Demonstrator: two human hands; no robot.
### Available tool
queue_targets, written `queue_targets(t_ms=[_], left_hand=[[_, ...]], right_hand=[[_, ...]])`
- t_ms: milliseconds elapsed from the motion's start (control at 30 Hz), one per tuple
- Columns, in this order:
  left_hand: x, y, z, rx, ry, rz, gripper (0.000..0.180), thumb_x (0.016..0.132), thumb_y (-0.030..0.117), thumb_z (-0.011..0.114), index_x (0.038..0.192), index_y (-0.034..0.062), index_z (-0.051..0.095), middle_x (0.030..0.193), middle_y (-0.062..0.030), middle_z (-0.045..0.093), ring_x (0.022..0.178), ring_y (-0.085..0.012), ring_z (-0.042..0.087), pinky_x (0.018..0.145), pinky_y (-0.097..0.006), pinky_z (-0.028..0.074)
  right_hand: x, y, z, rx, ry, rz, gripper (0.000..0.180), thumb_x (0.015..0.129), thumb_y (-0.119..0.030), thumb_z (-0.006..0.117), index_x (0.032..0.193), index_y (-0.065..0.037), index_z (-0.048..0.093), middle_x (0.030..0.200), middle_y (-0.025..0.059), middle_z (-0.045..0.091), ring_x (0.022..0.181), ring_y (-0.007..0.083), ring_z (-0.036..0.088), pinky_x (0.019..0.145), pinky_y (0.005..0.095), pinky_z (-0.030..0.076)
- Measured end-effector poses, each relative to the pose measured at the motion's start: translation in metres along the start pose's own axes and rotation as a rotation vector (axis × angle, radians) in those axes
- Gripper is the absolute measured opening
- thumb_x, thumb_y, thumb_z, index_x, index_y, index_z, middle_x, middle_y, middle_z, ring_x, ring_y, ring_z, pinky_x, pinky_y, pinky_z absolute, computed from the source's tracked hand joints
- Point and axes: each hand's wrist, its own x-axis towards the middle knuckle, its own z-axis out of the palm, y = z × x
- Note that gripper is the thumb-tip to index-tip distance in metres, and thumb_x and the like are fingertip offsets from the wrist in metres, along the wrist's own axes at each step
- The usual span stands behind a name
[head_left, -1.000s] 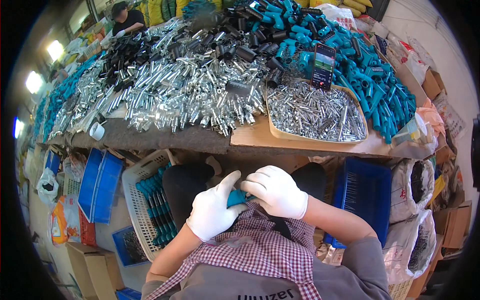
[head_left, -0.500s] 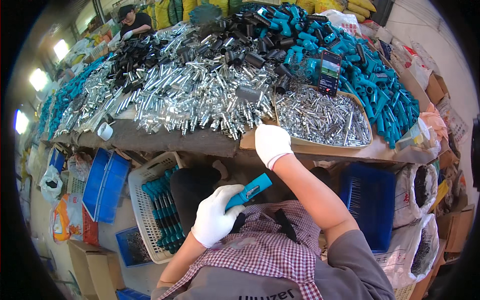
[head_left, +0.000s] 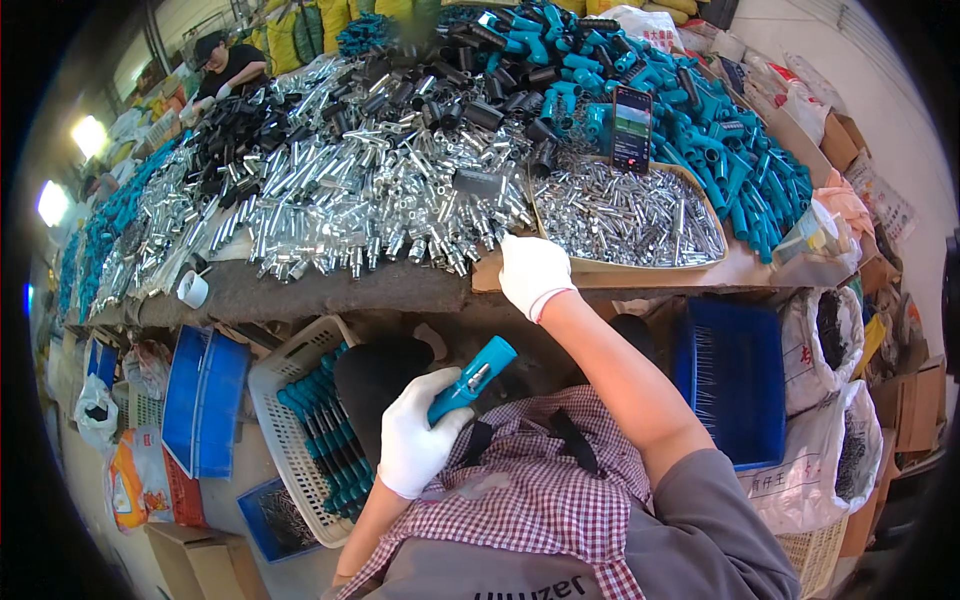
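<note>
My left hand (head_left: 415, 440), in a white glove, grips a teal plastic handle (head_left: 472, 378) with a metal piece in its open end, held above my lap. My right hand (head_left: 533, 273), also gloved, reaches up to the table's front edge and rests at the near rim of a shallow cardboard tray (head_left: 590, 266) full of small silver metal parts (head_left: 625, 212). Whether its fingers hold a part is hidden. Left of the tray lies a big heap of silver metal tubes (head_left: 370, 195).
Teal handles (head_left: 720, 130) and black sleeves (head_left: 480, 85) pile at the table's back; a phone (head_left: 631, 128) stands among them. A white basket (head_left: 300, 400) of finished teal tools sits low left, blue crates (head_left: 735, 375) and sacks right. Another person (head_left: 225, 65) works far left.
My right hand left the handle in my lap and reached up to the tray of silver parts. My left hand kept the teal handle, tilting it upward.
</note>
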Motion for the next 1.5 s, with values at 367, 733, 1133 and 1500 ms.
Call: queue_targets(t_ms=[367,733,1133,1500], left_hand=[[0.004,0.001,0.002,-0.258,0.065,-0.269,0.049,0.075,-0.001,0.072,0.123,-0.0076,0.061,0.114,-0.0131,0.067,0.104,-0.0190,0.065,0.096,-0.032,0.050],[0.005,0.015,0.011,-0.176,0.086,-0.207,0.046,0.077,0.007,0.077,0.120,-0.0022,0.065,0.108,-0.0144,0.071,0.095,-0.0178,0.069,0.086,-0.030,0.054],[0.022,0.013,0.021,-0.789,0.101,-0.351,0.054,0.088,0.013,0.069,0.133,-0.0101,0.050,0.105,-0.0104,0.064,0.085,-0.0136,0.061,0.073,-0.026,0.051],[0.018,0.011,0.027,-0.653,0.072,-0.332,0.065,0.087,0.021,0.073,0.138,-0.0104,0.046,0.110,-0.0114,0.064,0.088,-0.0145,0.062,0.074,-0.028,0.054]], right_hand=[[-0.027,0.016,-0.002,0.113,0.018,-0.205,0.011,0.086,-0.011,0.057,0.086,-0.005,0.066,0.089,0.0176,0.061,0.086,0.0352,0.066,0.076,0.0448,0.054],[-0.037,0.031,-0.007,0.129,0.036,-0.340,0.006,0.085,-0.013,0.061,0.086,-0.008,0.065,0.087,0.0152,0.062,0.079,0.0337,0.066,0.071,0.0456,0.054],[-0.101,-0.019,-0.054,1.342,-0.112,0.042,0.016,0.078,-0.007,0.076,0.092,-0.002,0.070,0.088,0.0082,0.072,0.079,0.0156,0.068,0.074,0.0297,0.054],[-0.102,-0.013,-0.043,1.362,-0.166,0.084,0.019,0.078,-0.009,0.079,0.092,-0.001,0.068,0.085,0.0071,0.070,0.076,0.0121,0.066,0.073,0.0293,0.054]])
